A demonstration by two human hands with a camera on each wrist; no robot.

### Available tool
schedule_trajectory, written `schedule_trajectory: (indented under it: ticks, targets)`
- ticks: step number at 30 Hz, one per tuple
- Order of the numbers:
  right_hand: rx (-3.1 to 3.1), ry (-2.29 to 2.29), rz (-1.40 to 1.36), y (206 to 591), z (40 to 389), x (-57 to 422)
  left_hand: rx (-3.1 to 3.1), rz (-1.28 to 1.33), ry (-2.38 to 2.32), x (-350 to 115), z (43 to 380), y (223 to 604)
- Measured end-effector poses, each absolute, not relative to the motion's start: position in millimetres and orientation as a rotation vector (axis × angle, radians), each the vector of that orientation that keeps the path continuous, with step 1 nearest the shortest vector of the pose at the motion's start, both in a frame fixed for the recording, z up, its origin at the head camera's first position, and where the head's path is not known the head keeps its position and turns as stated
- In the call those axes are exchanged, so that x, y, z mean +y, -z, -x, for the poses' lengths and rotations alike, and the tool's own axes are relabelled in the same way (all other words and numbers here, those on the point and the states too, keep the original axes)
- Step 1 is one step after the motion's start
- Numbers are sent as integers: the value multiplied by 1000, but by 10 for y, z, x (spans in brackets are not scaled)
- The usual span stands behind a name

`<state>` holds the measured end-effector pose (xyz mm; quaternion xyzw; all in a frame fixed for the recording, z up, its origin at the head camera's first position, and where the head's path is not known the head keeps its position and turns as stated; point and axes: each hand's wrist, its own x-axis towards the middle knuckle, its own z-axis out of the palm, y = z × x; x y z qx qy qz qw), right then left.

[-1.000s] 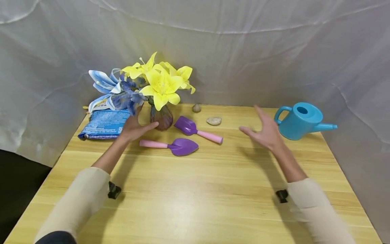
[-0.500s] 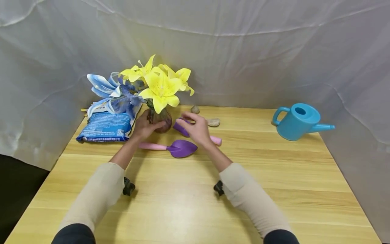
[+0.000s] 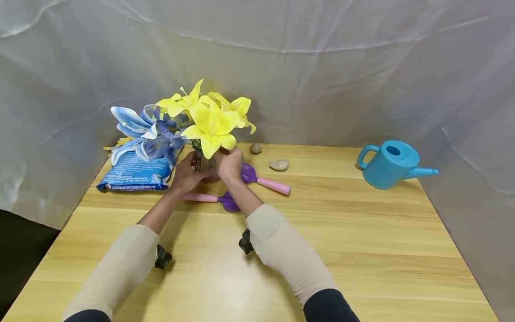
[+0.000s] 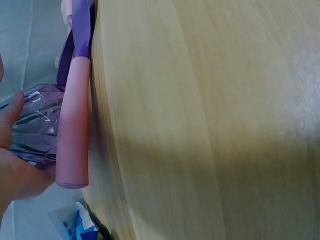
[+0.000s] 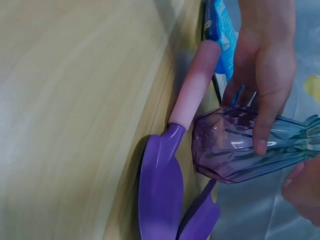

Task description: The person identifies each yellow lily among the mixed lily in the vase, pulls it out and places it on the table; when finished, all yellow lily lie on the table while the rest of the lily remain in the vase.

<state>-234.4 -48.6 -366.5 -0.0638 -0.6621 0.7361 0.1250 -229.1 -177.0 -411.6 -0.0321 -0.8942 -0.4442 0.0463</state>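
In the head view we see a clear purple-green vase [image 5: 225, 142] left of centre, with yellow flowers [image 3: 211, 127] fanning out above it and blue flowers [image 3: 137, 123] to their left. Our left hand [image 3: 187, 174] holds the vase, its thumb lying along the glass in the right wrist view. Our right hand [image 3: 231, 166] is at the neck, its fingers bent; we cannot tell whether they grip anything. Just below the hands on the worktop [image 3: 362, 246] lies a pointed purple trowel [image 3: 201, 197], and to their right a purple shovel [image 3: 273, 185]. A blue bag [image 3: 137, 172] lies at left, two stones [image 3: 279, 165] sit near upper centre, and a blue watering can [image 3: 386, 167] stands at right.
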Motion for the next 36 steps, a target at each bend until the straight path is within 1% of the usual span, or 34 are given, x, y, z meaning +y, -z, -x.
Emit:
schedule_trajectory:
  ticks: [3, 8, 13, 16, 21, 24, 27, 29, 33, 36]
  targets:
    - [-1969, -2051, 207, 3676, 2374, -483, -2728, 122, 1356, -1754, 2294, 4125]
    - [-2120, -1751, 162, 3651, 2407, -441, -2730, 112, 1352, -1731, 2332, 4129]
    - [-2052, -1809, 72, 3616, 2380, -418, -2758, 102, 1395, -1720, 2350, 4125]
    - [-2019, -1836, -35, 3592, 2338, -410, -2770, 76, 1439, -1719, 2357, 4120]
    - [-2011, -1751, -192, 3553, 2301, -385, -2795, 51, 1422, -1716, 2374, 4109]
    - [-1986, -1647, -213, 3503, 2307, -344, -2797, 53, 1418, -1704, 2383, 4113]
    - [-1939, -1613, -220, 3399, 2300, -269, -2783, 59, 1450, -1692, 2383, 4120]
    - [-1853, -1702, -242, 3298, 2273, -207, -2766, 70, 1471, -1691, 2379, 4121]
    - [-1638, -1928, -328, 2986, 2096, -70, -2731, 83, 1479, -1698, 2375, 4115]
    - [-1531, -1998, -402, 2752, 1931, 55, -2716, 89, 1492, -1691, 2372, 4119]
